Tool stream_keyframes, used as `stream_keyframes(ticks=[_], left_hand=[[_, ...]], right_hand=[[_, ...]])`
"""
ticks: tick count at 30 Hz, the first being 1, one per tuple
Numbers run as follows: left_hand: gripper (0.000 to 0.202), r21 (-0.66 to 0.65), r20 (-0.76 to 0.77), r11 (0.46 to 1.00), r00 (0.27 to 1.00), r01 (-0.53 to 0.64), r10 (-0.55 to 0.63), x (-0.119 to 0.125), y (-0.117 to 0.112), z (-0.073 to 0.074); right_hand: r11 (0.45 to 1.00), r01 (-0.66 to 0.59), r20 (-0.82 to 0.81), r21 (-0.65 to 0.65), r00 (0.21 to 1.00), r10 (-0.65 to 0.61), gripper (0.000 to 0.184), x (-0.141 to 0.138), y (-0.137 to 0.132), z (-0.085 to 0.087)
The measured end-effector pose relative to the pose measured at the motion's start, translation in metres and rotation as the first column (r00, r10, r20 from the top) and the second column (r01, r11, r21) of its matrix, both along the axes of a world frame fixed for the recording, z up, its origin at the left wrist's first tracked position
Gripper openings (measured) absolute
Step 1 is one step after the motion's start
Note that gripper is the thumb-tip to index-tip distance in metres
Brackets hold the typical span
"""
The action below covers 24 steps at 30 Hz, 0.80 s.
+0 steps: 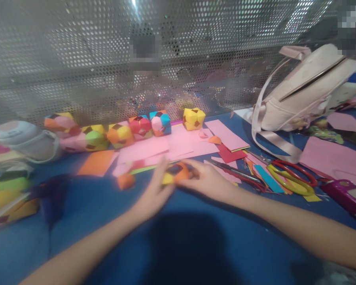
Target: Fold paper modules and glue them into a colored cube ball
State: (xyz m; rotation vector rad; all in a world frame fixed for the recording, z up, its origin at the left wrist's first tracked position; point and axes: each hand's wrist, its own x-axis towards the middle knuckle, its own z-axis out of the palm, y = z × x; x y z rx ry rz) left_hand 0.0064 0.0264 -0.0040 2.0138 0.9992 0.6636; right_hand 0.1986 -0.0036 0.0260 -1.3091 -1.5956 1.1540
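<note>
Between my two hands is a small folded paper piece (pixel 181 173), orange with a yellow part, with a dark gap in its upper side. My left hand (pixel 158 186) grips its yellow end, somewhat blurred. On the orange end, the fingers of my right hand (pixel 202 176) are closed. Just left of my left hand lies a small orange folded piece (pixel 126 181). Behind the hands are pink paper sheets (pixel 178 143), and a row of folded paper balls, among them a red one (pixel 140 127) and a yellow one (pixel 194 118).
Scissors with yellow-green and red handles (pixel 290 180) lie right among paper scraps. A purple tool (pixel 341 198) is at the right edge. A pale backpack (pixel 302 91) leans on the perforated metal panel (pixel 101 47). A dark blurred glue-gun-like object (pixel 51 198) stands left, near a white rounded device (pixel 26 138).
</note>
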Motion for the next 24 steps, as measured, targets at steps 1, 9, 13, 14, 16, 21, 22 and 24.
stream_keyframes(ticks=[1, 9, 13, 14, 16, 21, 22, 24], left_hand=[[0.062, 0.003, 0.003, 1.000, 1.000, -0.014, 0.014, 0.000, 0.000, 0.000], [0.059, -0.015, 0.006, 0.999, 0.999, -0.045, 0.045, 0.002, -0.005, 0.005], [0.054, -0.019, 0.006, 0.998, 0.998, -0.066, 0.066, 0.004, -0.006, 0.006], [0.053, -0.007, 0.010, 0.997, 0.997, -0.070, 0.070, 0.005, -0.007, 0.006], [0.052, 0.029, 0.023, 0.997, 0.997, -0.075, 0.074, 0.006, -0.007, 0.005], [0.043, 0.064, 0.038, 0.995, 0.997, -0.074, 0.071, 0.007, -0.007, 0.003], [0.042, 0.057, 0.037, 0.995, 0.996, -0.079, 0.077, 0.007, -0.007, 0.003], [0.041, 0.045, 0.042, 0.995, 0.995, -0.092, 0.091, 0.007, -0.007, 0.004]], right_hand=[[1.000, 0.003, 0.003, 0.006, 1.000, -0.003, 0.051, -0.001, -0.001, -0.001], [0.973, 0.009, 0.049, 0.231, 0.999, -0.021, 0.049, -0.003, -0.003, -0.017], [0.932, -0.015, 0.123, 0.362, 0.992, -0.032, 0.048, -0.002, -0.003, -0.022], [0.925, -0.018, 0.132, 0.379, 0.991, -0.034, 0.049, -0.002, -0.003, -0.023], [0.917, -0.017, 0.142, 0.398, 0.989, -0.043, 0.051, -0.002, -0.004, -0.024], [0.907, -0.035, 0.170, 0.419, 0.985, -0.041, 0.054, -0.001, -0.004, -0.027], [0.902, -0.043, 0.177, 0.430, 0.983, -0.038, 0.056, -0.001, -0.004, -0.027], [0.892, -0.062, 0.194, 0.447, 0.981, -0.029, 0.059, 0.000, -0.003, -0.027]])
